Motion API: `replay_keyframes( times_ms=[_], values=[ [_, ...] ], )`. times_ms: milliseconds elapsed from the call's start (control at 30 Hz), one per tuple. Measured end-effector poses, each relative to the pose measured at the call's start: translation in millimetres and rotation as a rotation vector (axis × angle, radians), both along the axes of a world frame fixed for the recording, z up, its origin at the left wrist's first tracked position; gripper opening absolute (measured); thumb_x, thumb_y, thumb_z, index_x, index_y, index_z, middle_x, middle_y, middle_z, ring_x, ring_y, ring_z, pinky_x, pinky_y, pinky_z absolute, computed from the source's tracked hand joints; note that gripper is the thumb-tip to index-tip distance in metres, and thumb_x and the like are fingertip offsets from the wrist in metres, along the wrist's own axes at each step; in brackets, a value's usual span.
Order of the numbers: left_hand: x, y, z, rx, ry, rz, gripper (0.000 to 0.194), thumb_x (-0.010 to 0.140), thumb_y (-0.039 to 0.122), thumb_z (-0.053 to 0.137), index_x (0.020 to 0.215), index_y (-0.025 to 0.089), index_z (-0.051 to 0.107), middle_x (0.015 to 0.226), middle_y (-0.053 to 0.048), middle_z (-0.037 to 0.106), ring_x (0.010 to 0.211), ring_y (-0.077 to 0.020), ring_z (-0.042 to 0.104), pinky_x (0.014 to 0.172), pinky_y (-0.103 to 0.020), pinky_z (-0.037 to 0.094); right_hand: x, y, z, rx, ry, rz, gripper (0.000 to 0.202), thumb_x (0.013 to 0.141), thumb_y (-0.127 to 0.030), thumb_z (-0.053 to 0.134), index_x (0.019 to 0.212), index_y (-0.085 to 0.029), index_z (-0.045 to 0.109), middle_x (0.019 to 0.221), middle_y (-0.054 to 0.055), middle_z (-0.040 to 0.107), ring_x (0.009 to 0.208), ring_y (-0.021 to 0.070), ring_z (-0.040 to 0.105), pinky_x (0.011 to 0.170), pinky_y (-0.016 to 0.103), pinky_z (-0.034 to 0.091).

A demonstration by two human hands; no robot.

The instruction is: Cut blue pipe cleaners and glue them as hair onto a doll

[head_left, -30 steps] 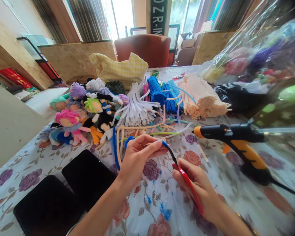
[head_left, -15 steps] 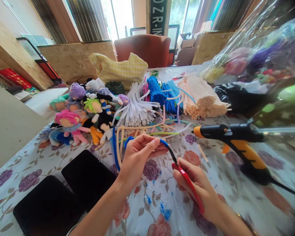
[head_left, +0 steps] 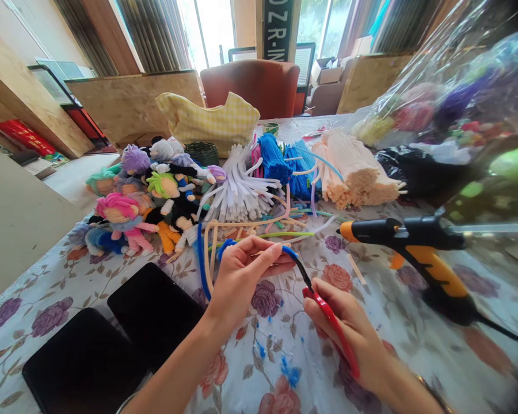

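My left hand (head_left: 246, 270) pinches a blue pipe cleaner (head_left: 290, 252) between thumb and fingers, above the flowered tablecloth. One end of the pipe cleaner curls out behind the hand; the other points right, touching the dark blades of the scissors. My right hand (head_left: 345, 322) is wrapped round the red handles of these scissors (head_left: 334, 325). Small blue fluff clippings (head_left: 290, 371) lie on the cloth below, between the two hands. Another blue strand (head_left: 202, 264) and peach strands lie just left of and behind my left hand.
A glue gun (head_left: 418, 247) lies at the right. Two black tablets (head_left: 84, 362) are at the lower left. Knitted dolls (head_left: 121, 215) are piled at the left. White (head_left: 244, 190), blue and peach (head_left: 354, 167) pipe-cleaner bundles line the back, with plastic bags at the right.
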State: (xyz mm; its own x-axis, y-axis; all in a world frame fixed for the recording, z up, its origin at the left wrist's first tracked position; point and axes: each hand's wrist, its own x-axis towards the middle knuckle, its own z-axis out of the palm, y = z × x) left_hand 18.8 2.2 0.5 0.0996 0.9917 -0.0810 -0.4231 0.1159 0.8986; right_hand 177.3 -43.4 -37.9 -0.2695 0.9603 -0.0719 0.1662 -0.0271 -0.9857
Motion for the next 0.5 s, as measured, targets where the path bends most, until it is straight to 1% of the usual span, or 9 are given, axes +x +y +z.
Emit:
replay_keyframes(
  times_ms=[300,500],
  values=[
    [-1.4,0.6,-0.6,0.004,0.019,-0.018,0.013,0.076,0.022,0.075,0.071,0.013,0.067,0.073,-0.004,0.075,0.071,-0.0152,0.073,0.071,-0.025,0.061,0.8,1.9,1.2,-0.008,-0.017,0.033,0.045,0.088,-0.061,0.048,0.069,-0.022,0.036,0.063,-0.005,0.034,0.057,0.0114,0.033,0.05,0.025,0.029],
    [-0.9,0.3,-0.2,-0.016,0.041,-0.002,0.015,0.074,0.024,0.076,0.071,0.013,0.066,0.073,-0.004,0.075,0.072,-0.0178,0.073,0.075,-0.03,0.061,0.8,0.4,2.9,-0.034,-0.015,0.003,0.045,0.088,-0.06,0.05,0.067,-0.023,0.034,0.06,-0.006,0.032,0.053,0.0111,0.031,0.047,0.025,0.026]
  ],
)
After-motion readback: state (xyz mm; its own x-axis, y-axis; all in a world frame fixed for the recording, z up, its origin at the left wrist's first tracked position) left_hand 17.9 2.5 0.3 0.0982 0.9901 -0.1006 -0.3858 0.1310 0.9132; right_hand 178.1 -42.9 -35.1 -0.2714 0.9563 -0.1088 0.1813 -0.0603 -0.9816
